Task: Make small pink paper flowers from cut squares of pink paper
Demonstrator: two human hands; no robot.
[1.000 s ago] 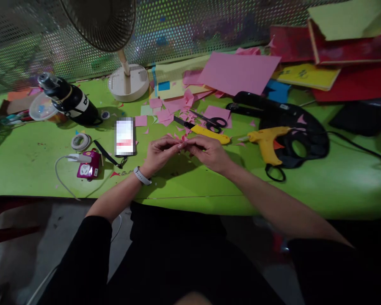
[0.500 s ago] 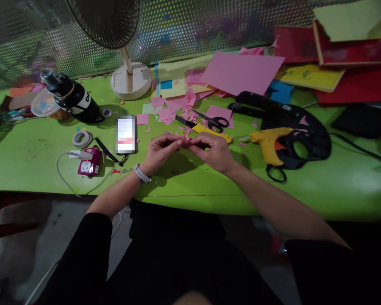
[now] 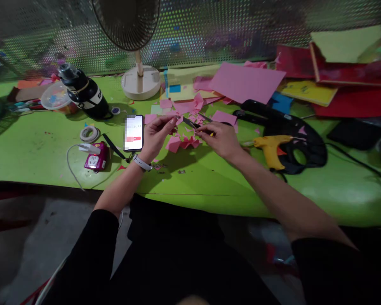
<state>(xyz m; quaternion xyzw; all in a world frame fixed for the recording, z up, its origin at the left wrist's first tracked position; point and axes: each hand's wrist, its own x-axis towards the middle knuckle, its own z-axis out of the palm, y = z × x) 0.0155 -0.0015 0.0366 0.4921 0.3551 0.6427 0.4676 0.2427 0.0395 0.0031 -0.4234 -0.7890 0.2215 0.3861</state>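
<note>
My left hand (image 3: 160,132) is over the middle of the table, thumb and fingers closed in a pinch. Whatever it pinches is too small to make out. My right hand (image 3: 220,137) is a short way to its right, fingertips also drawn together; I cannot tell what they hold. Close to those fingertips lies the dark blade (image 3: 189,123) of a cutter, its yellow handle mostly covered by my right hand. Below and between the hands sits a folded pink paper piece (image 3: 191,143), beside a pink paper square (image 3: 173,144). Pink scraps (image 3: 195,115) are scattered behind.
At left are a phone (image 3: 133,133), a purple socket block (image 3: 95,161), a tape roll (image 3: 89,134) and a black bottle (image 3: 88,98). A fan (image 3: 141,87) stands behind. A yellow glue gun (image 3: 271,148), a black corded item (image 3: 316,142) and coloured paper (image 3: 249,80) are at right.
My hands were together on a small pink paper piece; now they are apart. A folded pink piece shows on the table below them. The view has shifted slightly.
</note>
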